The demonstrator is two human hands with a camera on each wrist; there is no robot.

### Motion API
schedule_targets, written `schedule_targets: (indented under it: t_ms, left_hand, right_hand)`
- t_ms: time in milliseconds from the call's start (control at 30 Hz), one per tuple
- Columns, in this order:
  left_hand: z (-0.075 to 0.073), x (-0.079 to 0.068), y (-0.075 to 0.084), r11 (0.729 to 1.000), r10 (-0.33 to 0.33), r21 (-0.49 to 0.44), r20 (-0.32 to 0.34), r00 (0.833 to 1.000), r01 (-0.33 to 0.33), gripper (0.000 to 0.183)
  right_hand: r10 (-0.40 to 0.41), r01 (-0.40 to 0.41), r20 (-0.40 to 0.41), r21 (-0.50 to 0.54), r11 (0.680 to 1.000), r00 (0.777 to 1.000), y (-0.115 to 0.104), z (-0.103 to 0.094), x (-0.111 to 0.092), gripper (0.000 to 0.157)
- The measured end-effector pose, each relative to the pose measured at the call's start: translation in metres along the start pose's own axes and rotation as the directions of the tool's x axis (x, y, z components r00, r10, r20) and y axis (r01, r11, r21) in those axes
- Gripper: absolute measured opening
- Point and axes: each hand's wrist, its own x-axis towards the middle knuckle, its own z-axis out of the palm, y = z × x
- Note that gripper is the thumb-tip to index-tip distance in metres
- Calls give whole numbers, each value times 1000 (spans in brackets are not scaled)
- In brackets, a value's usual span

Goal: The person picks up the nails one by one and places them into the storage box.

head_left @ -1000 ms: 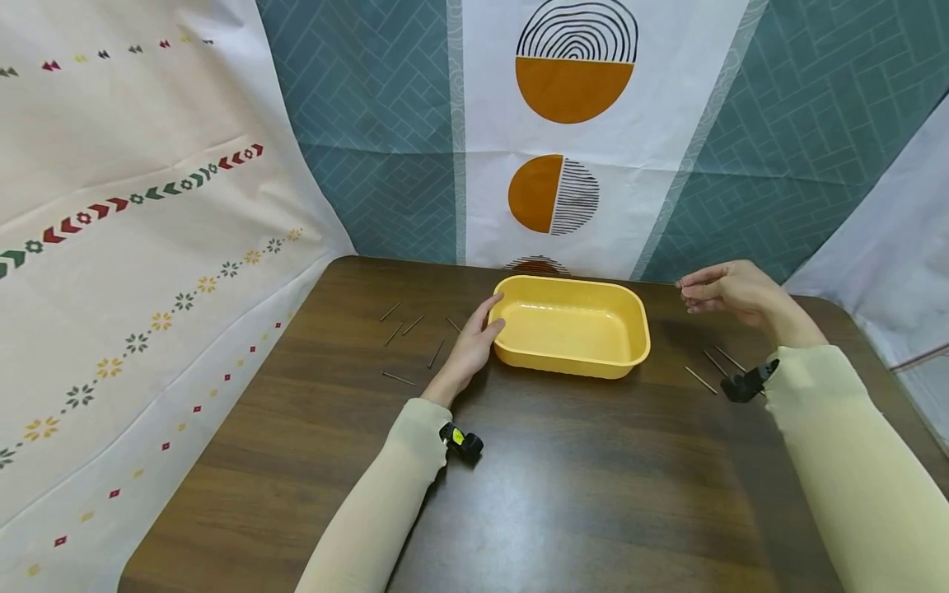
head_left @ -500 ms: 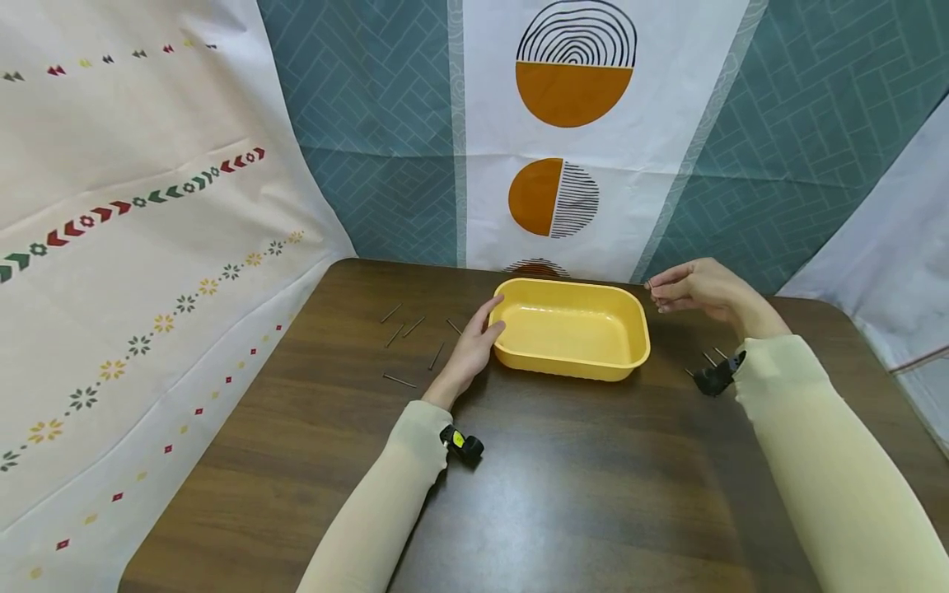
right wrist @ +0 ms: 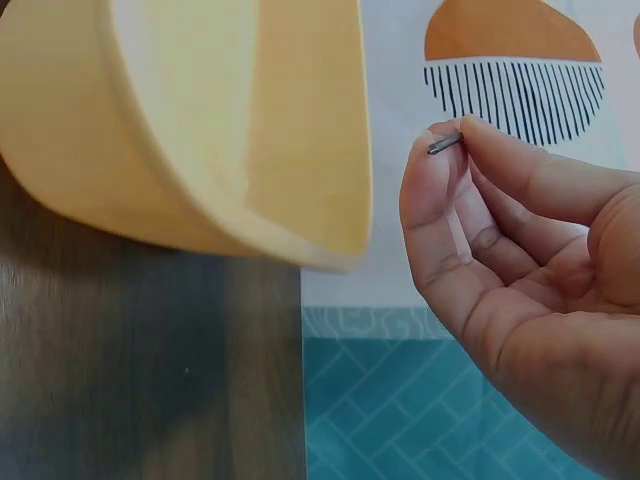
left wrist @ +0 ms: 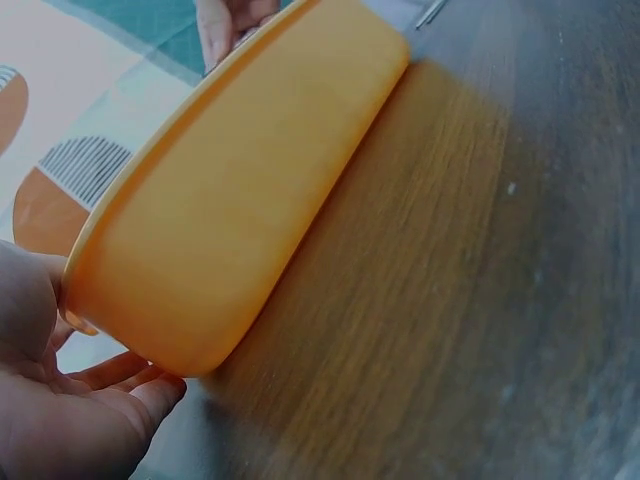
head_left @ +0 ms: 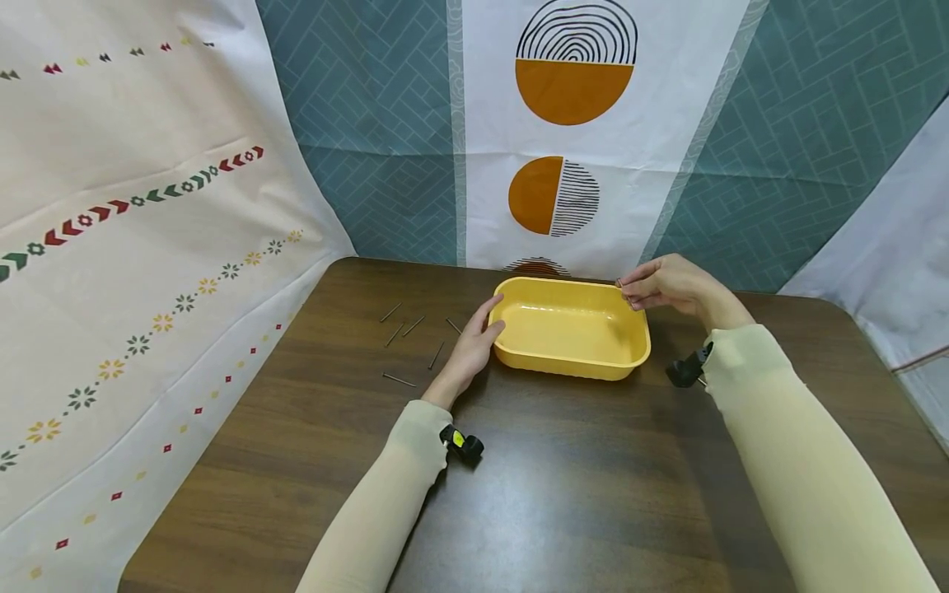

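A yellow rectangular tray (head_left: pixel 567 368) sits near the back of the table. My left hand (head_left: pixel 467 354) grips its left end, thumb at the rim and other fingers against the outer wall, as the left wrist view shows. Over the tray's back right corner, my right hand (head_left: pixel 678 288) pinches a nail (right wrist: pixel 445 143) between thumb and index finger. Only the nail's pointed end pokes out from the fingertips in the right wrist view; the rest is hidden. Several more nails lie left of the tray, one nail (head_left: pixel 399 380) nearest the left forearm.
Right of the tray, loose nails (left wrist: pixel 430 12) lie on the wooden table (head_left: pixel 563 494), mostly hidden in the head view by the right wrist and its camera (head_left: pixel 685 368). A patterned cloth (head_left: pixel 400 181) hangs behind the table, and a pale cloth (head_left: pixel 148 247) drapes along the left.
My right hand has moved left with the nail, from beyond the tray's right side to its back right corner. The left hand and the tray have stayed in place.
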Motion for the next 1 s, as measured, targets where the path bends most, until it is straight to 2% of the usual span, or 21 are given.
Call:
schedule_targets:
  t_ms: [633,1000]
  left_hand:
    - [0,-1,1,1000,-5,-4,2,1000,5,51]
    - [1,-2,2,1000,5,2,-6,1000,-5,51]
  right_hand:
    - [28,-28,52,-11,1000,998,-6,27,14,41]
    - [15,-19,83,50,999,996,-1,49,26,40]
